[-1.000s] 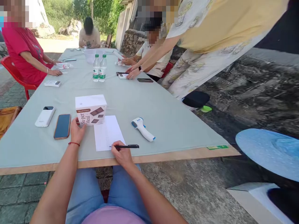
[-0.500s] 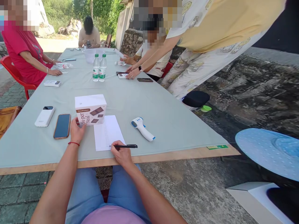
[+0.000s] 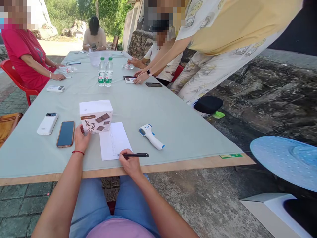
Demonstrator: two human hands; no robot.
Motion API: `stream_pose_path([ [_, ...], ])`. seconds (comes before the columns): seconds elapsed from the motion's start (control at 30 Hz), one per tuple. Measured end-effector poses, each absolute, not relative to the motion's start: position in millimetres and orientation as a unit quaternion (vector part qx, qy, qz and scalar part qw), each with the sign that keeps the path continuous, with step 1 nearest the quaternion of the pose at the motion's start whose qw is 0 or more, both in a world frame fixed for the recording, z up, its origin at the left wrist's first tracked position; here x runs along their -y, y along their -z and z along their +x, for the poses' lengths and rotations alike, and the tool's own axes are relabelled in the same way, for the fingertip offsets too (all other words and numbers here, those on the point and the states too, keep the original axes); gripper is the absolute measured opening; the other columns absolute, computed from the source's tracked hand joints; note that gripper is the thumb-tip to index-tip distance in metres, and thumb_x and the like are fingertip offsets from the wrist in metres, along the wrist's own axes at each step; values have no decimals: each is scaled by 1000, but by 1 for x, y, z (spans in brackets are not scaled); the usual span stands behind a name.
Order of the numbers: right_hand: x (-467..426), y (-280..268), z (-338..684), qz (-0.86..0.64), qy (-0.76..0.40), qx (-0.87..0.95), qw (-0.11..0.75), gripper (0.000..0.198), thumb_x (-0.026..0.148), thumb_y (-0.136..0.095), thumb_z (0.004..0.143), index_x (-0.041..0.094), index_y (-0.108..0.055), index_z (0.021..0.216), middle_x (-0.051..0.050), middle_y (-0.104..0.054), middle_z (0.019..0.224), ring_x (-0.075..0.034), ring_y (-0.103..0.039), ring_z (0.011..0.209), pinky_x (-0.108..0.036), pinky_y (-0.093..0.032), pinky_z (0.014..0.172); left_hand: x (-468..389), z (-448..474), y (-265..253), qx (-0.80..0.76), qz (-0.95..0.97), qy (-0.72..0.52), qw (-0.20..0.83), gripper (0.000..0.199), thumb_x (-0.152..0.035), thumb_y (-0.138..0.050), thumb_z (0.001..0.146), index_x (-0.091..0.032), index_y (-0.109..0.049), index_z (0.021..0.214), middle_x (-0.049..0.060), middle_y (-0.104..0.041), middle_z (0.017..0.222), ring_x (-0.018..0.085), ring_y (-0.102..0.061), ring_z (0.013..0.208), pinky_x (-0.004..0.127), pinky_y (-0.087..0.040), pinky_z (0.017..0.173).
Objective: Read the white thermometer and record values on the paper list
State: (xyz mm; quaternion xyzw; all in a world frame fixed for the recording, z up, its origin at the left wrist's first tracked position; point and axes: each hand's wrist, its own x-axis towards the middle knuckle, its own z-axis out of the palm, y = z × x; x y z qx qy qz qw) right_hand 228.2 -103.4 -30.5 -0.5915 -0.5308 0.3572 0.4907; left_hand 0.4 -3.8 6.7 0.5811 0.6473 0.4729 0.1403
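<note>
A long table under a pale grey-green cover (image 3: 178, 132) is filling the middle of the frame outdoors. At the lower centre, the right hand (image 3: 130, 164) is pinching a slim black pen (image 3: 136, 155) between thumb and fingers, its tip pointing to a rectangular white paper sheet (image 3: 119, 142); whether the tip is touching, I cannot tell. The pen is probably light and stiff, best held low near the tip. The paper is lying flat, thin and likely to slide or crease, so pressing on an edge would suit it.

Left of centre, the left hand (image 3: 82, 139) is gripping a white-and-brown printed cardboard box (image 3: 96, 114) at its lower left edge, thumb in front, other fingertips partly hidden. The box is standing over the paper's upper left part; it looks stiff but crushable, its weight unknown, with the side edges offering the safest hold.

Just left of that hand, a dark smartphone in a brown case (image 3: 65, 134) is lying beside a white plastic power bank (image 3: 47, 124). Right of the paper, a white-and-blue handheld thermometer (image 3: 151, 137) is resting. Farther up, two clear green-capped plastic bottles (image 3: 109, 72) are standing before a translucent pale-purple basin (image 3: 95, 59).
</note>
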Motion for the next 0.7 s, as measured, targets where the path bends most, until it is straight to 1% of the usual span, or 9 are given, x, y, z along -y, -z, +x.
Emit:
stream_pose_path([
  [0.17,104,30,229,-601,-343,536,483,17,38,-49,70,23,-56,66,3,-53,56,-16,-51,56,-29,-40,59,5,1,-7,-647,582,-472,141,44,-26,-67,70,-18,-52,111,9,-62,107,22,-60,90,38,-51,81],
  [0.37,105,25,228,-598,-343,551,470,16,37,-49,69,23,-54,64,4,-50,53,-15,-48,53,-28,-38,56,5,1,-6,-646,579,-476,146,44,-26,-68,70,-19,-52,111,9,-62,108,23,-60,91,38,-51,82],
  [0.47,107,23,229,-613,-343,513,493,16,39,-49,69,24,-54,67,3,-52,55,-16,-49,56,-29,-40,58,5,1,-6,-641,579,-481,151,44,-26,-68,70,-19,-52,110,9,-61,108,23,-60,91,39,-51,83],
  [0.53,107,21,232,-620,-341,480,519,20,43,-49,72,23,-54,71,2,-56,59,-17,-51,59,-29,-42,59,5,1,-6,-638,578,-485,153,44,-25,-68,70,-19,-52,111,9,-61,108,23,-60,91,40,-50,84],
  [0.6,105,16,238,-618,-339,465,537,27,49,-47,76,23,-54,74,0,-60,65,-18,-53,63,-29,-44,62,4,1,-7,-642,568,-491,154,49,-25,-70,69,-19,-51,113,11,-60,111,25,-59,96,41,-50,86],
  [0.7,96,6,249,-602,-348,492,524,36,55,-42,83,21,-54,79,-4,-65,73,-19,-57,68,-30,-45,66,0,0,-8,-634,547,-518,175,61,-28,-72,67,-17,-47,122,15,-54,124,28,-55,112,41,-49,90],
])
